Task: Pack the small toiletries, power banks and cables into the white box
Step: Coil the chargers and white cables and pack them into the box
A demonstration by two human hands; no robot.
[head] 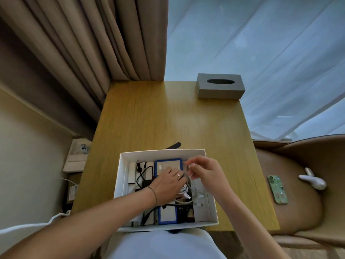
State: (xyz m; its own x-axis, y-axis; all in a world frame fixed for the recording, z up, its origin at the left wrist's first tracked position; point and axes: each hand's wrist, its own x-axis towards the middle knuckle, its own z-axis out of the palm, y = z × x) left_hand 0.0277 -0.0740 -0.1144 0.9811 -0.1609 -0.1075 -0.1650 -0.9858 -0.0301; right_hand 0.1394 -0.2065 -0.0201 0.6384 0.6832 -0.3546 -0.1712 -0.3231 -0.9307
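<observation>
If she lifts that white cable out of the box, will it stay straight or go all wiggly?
Probably wiggly: the thin white cable already lies in loose loops inside the white cardboard box. It looks light, since her right hand pinches it with just fingertips. Its ends may dangle and snag.

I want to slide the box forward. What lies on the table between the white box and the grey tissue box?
In the head view, only a small dark flat item lies just beyond the white box; the table up to the grey tissue box is otherwise bare.
</observation>
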